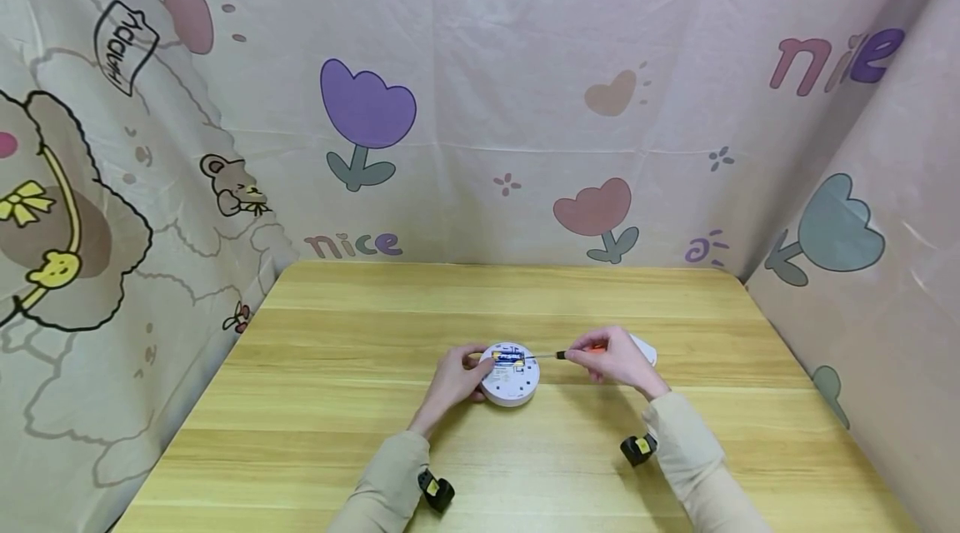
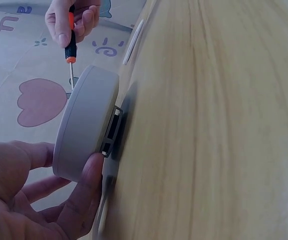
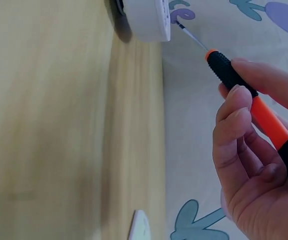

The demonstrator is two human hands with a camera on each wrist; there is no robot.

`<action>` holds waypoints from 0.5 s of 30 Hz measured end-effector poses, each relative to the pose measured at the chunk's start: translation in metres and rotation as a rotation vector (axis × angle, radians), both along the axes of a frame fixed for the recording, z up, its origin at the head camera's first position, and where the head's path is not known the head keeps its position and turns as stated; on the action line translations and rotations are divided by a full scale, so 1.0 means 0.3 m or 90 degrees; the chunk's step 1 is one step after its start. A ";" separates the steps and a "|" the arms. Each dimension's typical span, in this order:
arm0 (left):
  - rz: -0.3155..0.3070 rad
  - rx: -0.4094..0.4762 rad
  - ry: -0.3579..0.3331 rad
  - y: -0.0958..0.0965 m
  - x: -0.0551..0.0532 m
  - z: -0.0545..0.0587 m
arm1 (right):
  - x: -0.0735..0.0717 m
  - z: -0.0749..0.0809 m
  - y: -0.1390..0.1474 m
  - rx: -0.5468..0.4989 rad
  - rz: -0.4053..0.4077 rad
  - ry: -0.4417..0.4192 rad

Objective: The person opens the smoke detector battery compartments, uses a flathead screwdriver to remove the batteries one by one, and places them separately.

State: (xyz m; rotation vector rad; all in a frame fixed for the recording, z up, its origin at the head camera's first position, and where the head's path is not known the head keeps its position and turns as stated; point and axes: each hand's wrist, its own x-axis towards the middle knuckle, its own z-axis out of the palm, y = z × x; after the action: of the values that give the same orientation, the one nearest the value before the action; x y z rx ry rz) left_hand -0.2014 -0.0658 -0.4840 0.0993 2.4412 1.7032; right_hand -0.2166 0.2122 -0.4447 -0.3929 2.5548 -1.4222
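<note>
A round white device (image 1: pixel 512 386) faces up on the table, with blue-and-yellow batteries (image 1: pixel 508 358) in its upper part. My left hand (image 1: pixel 456 379) grips its left side; in the left wrist view the fingers (image 2: pixel 86 187) reach underneath, by a dark bracket (image 2: pixel 113 132) on its base. My right hand (image 1: pixel 611 356) holds an orange-and-black screwdriver (image 3: pixel 233 75) between thumb and fingers. Its thin metal shaft points left, and the tip is at the battery area in the head view.
A white cover (image 1: pixel 645 348) lies on the wooden table (image 1: pixel 360 325) behind the right hand. Printed cloth (image 1: pixel 465 100) hangs along the back and both sides. Black wrist cameras (image 1: pixel 637 450) are strapped at both sleeves.
</note>
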 end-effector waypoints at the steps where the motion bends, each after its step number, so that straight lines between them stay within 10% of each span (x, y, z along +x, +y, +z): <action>1: 0.000 0.000 -0.001 0.000 0.000 0.001 | -0.001 0.004 -0.004 0.006 0.001 0.008; 15: 0.009 -0.005 -0.004 0.008 0.002 0.003 | -0.020 0.051 -0.046 0.076 0.033 0.045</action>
State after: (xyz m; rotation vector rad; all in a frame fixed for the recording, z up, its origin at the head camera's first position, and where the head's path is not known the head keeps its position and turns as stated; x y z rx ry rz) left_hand -0.2007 -0.0635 -0.4831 0.0755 2.4498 1.6972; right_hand -0.2227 0.1985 -0.4295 -0.4941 2.6485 -1.2529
